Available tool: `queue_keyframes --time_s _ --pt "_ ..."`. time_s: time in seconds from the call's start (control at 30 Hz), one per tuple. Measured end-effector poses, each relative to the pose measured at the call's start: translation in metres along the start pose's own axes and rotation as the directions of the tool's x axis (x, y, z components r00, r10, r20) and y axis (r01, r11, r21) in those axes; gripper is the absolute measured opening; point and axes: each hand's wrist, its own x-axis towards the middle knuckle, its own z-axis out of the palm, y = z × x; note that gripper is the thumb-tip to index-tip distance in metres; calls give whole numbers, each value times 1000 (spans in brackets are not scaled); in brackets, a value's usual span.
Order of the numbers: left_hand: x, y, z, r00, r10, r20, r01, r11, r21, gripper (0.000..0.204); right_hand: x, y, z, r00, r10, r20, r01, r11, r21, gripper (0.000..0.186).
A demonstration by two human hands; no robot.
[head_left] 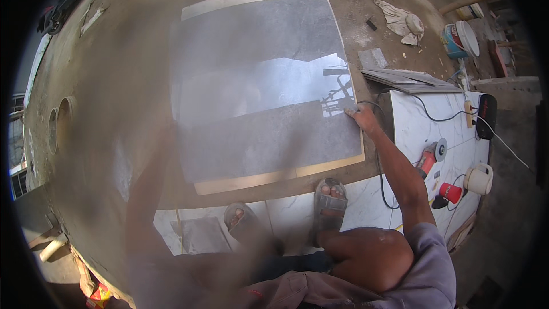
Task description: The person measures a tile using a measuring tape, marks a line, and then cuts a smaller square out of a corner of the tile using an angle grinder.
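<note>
A large glossy grey tile (251, 143) lies before me, over pale cream edges at top and bottom. My right hand (360, 115) grips its right edge near the middle, fingertips at the rim. On the opposite edge, my left hand (168, 129) is hazy behind a blur on the lens; its fingers cannot be made out. Both sandalled feet are just below the tile, on white marble-look tiles (364, 200).
At right are a stack of tiles (407, 79), an angle grinder (426, 160) with cords, a red cup (450, 193), a cream jug (478, 179), a black case (486, 117), a bucket (456, 40) and a rag (394, 20). Round openings (60, 126) are at left.
</note>
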Motion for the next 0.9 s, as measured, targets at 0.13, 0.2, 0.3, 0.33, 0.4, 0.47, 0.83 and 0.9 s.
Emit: queue_keyframes --time_s 0.13,0.2,0.3,0.33,0.4,0.47,0.83,0.9 --pt "-28 16 35 963 -43 -265 99 974 201 64 -14 -1 17 977 155 -149 -122 970 209 49" --pt "-24 29 18 951 -8 -310 34 996 77 69 -5 -4 26 954 205 -220 -126 937 326 50" --pt "-33 31 18 933 40 -359 32 981 192 71 -9 14 41 910 297 -290 -107 843 527 52" --pt "-45 41 38 933 182 -310 -68 936 344 71 -17 18 39 891 299 -342 -103 866 489 52" --pt "-42 59 25 895 337 -291 -164 857 489 71 -14 -7 34 883 263 -389 -53 879 474 53" --pt "-28 64 -20 880 210 -426 -27 918 396 70 -18 -31 45 887 304 -347 -112 871 478 55" --pt "44 124 2 856 406 -320 -234 856 461 54 -43 -34 87 829 450 -331 -98 700 707 45" --pt "64 119 -9 867 396 -303 -210 841 498 52 -49 -47 95 852 400 -338 -90 748 658 39"
